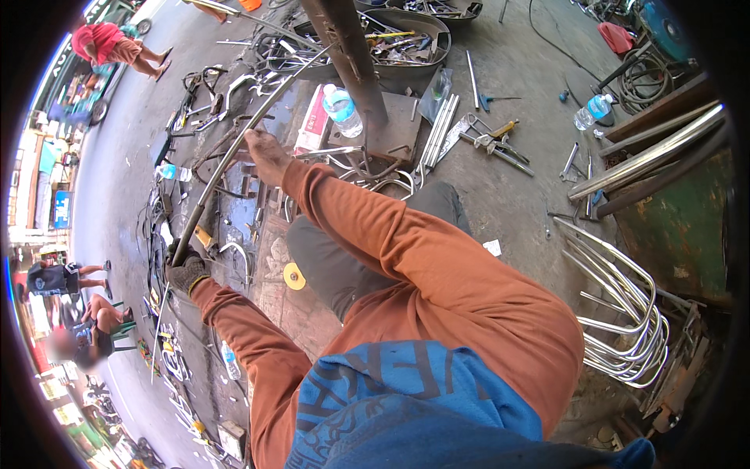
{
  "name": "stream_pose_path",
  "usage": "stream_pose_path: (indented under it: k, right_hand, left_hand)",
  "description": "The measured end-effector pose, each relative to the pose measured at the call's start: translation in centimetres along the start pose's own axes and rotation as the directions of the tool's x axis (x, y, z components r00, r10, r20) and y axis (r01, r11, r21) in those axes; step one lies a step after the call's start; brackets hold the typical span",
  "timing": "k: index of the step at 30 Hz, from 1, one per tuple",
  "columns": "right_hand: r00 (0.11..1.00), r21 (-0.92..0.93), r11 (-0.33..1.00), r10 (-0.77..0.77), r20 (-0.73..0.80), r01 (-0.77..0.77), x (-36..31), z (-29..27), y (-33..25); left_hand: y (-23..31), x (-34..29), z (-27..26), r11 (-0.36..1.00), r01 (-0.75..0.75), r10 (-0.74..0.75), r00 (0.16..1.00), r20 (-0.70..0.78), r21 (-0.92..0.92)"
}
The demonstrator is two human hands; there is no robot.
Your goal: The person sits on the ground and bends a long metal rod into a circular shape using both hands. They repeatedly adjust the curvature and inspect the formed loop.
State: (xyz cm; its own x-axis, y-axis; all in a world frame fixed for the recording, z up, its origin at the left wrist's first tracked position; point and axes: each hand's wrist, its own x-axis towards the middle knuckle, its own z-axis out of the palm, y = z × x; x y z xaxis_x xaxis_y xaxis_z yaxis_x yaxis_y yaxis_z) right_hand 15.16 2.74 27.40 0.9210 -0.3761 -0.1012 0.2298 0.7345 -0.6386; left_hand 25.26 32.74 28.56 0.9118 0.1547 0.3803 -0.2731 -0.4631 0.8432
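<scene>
A long, thin metal rod (226,160) slants across the left side, with a thicker dark sleeve (194,222) at its near end. My left hand (187,273), in a dark knitted glove, is closed around that sleeve. Farther up, my bare right hand (268,156) grips the rod, its fingers partly hidden. Beside the sleeve lies a yellow-bodied tool (205,238), with a curved pale tube (239,256) close by. A yellow disc (294,276) is on the ground by my knee. Bent metal frame pieces (209,168) lie under the rod.
A rusty post (355,70) stands ahead, near a water bottle (344,117) and a red-and-white box (312,121). Behind is a tub (437,59) of metal parts. Bent shiny tubes (625,313) stack at right. People (117,47) and a road (94,187) are at left.
</scene>
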Motion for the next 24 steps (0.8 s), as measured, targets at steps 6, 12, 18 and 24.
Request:
stream_pose_path:
  k: [6, 12, 18, 24]
  right_hand:
    - [0.953, -0.006, 0.979, -0.201, -0.227, 0.205, 3.2, 1.3, 0.4]
    - [0.917, 0.186, 0.947, -0.185, -0.353, 0.263, 3.1, -1.5, -5.6]
    - [0.944, 0.427, 0.881, -0.064, -0.324, 0.206, 4.0, -1.1, -6.6]
    - [0.956, 0.374, 0.911, -0.066, -0.286, 0.175, 4.5, -1.7, -5.9]
  left_hand:
    - [-3.4, 1.8, 0.2, 0.634, 0.165, -0.211, 0.977, 0.036, -0.755]
    - [-3.1, 2.5, 0.1, 0.697, 0.268, -0.189, 0.963, 0.19, -0.665]
    - [-1.8, 2.1, -1.6, 0.147, 0.422, -0.342, 0.87, 0.355, -0.894]
    - [-7.7, 5.9, -9.7, 0.149, 0.09, -0.488, 0.873, 0.006, -0.985]
